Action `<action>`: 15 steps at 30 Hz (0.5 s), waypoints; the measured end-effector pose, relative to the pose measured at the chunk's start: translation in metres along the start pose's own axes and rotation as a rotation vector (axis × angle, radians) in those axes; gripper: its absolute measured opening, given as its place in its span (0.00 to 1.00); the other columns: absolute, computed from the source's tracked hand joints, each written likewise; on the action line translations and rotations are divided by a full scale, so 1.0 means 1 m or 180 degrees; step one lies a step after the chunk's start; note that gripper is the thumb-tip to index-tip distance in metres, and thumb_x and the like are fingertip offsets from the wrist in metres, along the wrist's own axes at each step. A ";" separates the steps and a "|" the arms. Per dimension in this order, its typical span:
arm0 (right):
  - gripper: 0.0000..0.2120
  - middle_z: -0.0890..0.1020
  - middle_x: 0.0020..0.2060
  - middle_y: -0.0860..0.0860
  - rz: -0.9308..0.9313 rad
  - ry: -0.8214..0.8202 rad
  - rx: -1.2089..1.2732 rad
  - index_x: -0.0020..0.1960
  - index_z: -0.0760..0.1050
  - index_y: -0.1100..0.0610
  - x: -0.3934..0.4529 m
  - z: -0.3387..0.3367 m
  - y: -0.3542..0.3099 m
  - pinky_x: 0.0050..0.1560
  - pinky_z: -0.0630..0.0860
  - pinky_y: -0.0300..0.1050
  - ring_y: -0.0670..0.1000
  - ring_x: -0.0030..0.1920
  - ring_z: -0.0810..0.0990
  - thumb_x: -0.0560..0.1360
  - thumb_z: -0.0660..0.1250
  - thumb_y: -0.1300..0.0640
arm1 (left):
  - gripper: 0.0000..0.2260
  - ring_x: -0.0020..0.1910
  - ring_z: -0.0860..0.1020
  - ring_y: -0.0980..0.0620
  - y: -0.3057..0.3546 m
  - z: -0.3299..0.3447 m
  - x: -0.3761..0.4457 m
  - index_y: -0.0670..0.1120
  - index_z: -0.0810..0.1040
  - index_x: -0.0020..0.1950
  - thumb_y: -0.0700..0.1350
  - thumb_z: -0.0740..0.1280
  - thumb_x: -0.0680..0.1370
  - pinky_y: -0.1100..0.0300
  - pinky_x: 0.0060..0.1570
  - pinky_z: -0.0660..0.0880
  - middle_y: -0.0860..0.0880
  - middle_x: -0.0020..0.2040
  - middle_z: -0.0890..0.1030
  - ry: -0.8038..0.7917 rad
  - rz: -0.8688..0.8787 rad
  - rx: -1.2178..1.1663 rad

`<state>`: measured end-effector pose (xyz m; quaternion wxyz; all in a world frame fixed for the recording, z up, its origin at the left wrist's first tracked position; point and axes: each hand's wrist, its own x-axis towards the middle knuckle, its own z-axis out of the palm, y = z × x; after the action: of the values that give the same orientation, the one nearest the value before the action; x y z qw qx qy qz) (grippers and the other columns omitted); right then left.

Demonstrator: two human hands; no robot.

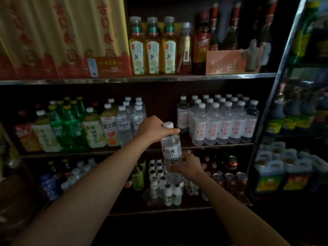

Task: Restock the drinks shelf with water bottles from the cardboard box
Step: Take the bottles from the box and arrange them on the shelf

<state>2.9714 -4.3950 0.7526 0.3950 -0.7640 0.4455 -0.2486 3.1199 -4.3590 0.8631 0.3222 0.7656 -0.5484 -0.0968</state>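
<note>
Both forearms reach in; the right hand (188, 164) cups the base of an upright water bottle (171, 148), the left hand (152, 129) curls round its neck, before the middle shelf (221, 145); lower rows lost in gloom.

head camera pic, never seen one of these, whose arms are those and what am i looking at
There is no machine here. A person wears one wide-angle camera on the head, so you look forward and down along their own two bare arms at a shop shelf.

The left hand grips the top of a water bottle just under its white cap, fingers curled round the neck. The right hand holds the same bottle near its base. The bottle is upright, in front of a gap on the middle shelf.

Left of that gap stand matching clear bottles; right of it, a block of white-labelled bottles. Yellow tea bottles stand on the shelf above. The cardboard box is not in view.
</note>
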 end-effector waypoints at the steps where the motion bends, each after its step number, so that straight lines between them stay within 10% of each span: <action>1: 0.27 0.80 0.48 0.45 -0.0044 0.0041 -0.0067 0.57 0.75 0.55 0.016 0.003 -0.002 0.42 0.77 0.40 0.46 0.49 0.79 0.62 0.79 0.48 | 0.27 0.30 0.80 0.48 -0.003 -0.003 0.013 0.41 0.80 0.33 0.66 0.73 0.63 0.58 0.30 0.70 0.46 0.27 0.78 -0.0036 -0.0034 0.0035; 11: 0.30 0.80 0.49 0.49 -0.0065 -0.0025 0.0023 0.58 0.74 0.57 0.157 0.025 -0.012 0.44 0.72 0.41 0.50 0.52 0.79 0.61 0.80 0.50 | 0.11 0.40 0.81 0.54 -0.038 -0.024 0.145 0.47 0.79 0.49 0.47 0.76 0.70 0.67 0.29 0.75 0.49 0.45 0.80 -0.0561 0.0161 -0.0132; 15: 0.31 0.82 0.50 0.50 -0.0042 -0.0174 0.0283 0.59 0.76 0.56 0.200 0.041 -0.005 0.47 0.76 0.40 0.47 0.48 0.79 0.59 0.82 0.53 | 0.14 0.44 0.81 0.51 -0.052 -0.024 0.182 0.44 0.80 0.49 0.50 0.76 0.70 0.54 0.42 0.78 0.47 0.43 0.82 -0.0542 0.0271 0.0638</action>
<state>3.1001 -4.5529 0.7391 0.4389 -0.7552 0.4180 -0.2498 3.2418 -4.5042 0.8882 0.2002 0.7589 -0.6127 -0.0923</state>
